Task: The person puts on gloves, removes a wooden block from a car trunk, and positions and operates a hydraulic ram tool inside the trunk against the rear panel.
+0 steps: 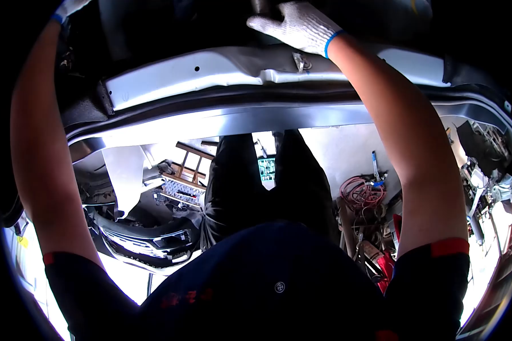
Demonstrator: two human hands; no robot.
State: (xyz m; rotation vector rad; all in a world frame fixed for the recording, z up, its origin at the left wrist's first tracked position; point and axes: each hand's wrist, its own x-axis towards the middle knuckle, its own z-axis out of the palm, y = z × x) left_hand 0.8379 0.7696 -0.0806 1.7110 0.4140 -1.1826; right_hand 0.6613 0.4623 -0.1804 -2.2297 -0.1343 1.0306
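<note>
My right hand (301, 27), in a white knit glove with a blue cuff, reaches over the silver vehicle body panel (182, 77). Its thumb points left and the other fingers curl into shadow around something dark. Close to the thumb is a short grey cylindrical piece (260, 7), cut off by the top edge. A small metal latch piece (302, 62) sits on the panel just below this hand. At the top left corner, my left hand (73, 7) wears a matching glove. Its fingers are mostly out of frame, so what it touches is hidden.
A black rubber seal (227, 101) runs along the panel edge before my body. On the floor lie a detached bumper (148, 241), a brown frame (192, 162), a green tool case (267, 169), a coiled red hose (361, 192) and assorted parts at the right.
</note>
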